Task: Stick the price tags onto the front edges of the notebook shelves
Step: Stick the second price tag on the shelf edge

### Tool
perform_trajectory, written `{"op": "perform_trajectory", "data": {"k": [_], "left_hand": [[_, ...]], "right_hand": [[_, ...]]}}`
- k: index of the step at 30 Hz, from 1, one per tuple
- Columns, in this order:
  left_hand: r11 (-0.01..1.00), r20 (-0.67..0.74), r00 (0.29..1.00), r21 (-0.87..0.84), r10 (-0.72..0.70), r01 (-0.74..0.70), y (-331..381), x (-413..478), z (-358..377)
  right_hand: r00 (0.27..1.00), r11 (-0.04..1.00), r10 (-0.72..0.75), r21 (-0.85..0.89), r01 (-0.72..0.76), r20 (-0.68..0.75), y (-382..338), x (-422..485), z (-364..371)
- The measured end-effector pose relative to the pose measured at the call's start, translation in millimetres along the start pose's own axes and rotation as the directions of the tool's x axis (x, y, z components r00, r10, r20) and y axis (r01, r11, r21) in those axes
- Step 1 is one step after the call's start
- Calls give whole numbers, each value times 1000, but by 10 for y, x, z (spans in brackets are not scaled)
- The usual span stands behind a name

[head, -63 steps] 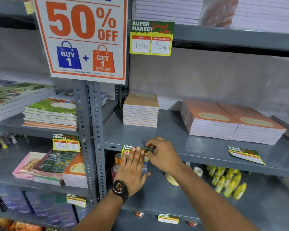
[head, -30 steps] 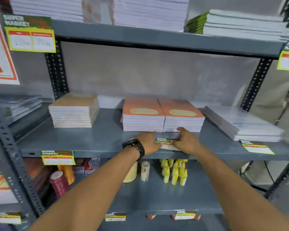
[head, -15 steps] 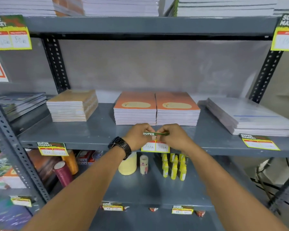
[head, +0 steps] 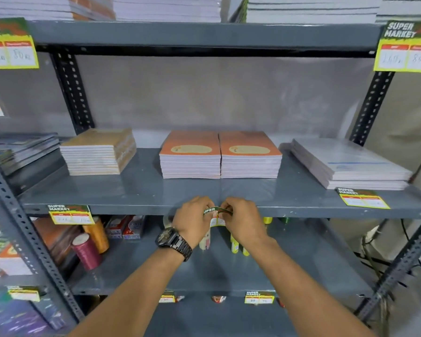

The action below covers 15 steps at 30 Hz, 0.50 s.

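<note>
Price tag (head: 216,215) pinched by left hand (head: 192,221), right hand (head: 244,221)

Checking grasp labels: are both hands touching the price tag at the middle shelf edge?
Touching. The head view shows the left hand and right hand each pinching an upper corner of the price tag, no gap visible.

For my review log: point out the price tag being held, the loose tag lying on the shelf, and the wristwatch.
held price tag (head: 217,210): head view, green header strip.
loose price tag (head: 363,198): head view, middle.
wristwatch (head: 167,236): head view, dial.
</note>
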<state>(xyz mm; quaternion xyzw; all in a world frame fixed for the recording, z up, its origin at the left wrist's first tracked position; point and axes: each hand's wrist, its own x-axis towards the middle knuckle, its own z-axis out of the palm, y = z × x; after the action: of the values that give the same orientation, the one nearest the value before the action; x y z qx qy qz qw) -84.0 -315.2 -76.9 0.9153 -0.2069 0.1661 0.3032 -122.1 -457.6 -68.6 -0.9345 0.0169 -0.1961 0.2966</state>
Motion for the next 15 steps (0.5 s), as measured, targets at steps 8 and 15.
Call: {"op": "perform_trajectory", "data": {"k": [8, 15], "left_hand": [[985, 86, 988, 108, 127, -136, -76, 32, -47], [907, 94, 969, 342, 229, -247, -72, 87, -115]], "right_hand": [[995, 989, -87, -126, 79, -53, -25, -12, 71], [971, 938, -192, -319, 138, -144, 0, 15, 87]]}}
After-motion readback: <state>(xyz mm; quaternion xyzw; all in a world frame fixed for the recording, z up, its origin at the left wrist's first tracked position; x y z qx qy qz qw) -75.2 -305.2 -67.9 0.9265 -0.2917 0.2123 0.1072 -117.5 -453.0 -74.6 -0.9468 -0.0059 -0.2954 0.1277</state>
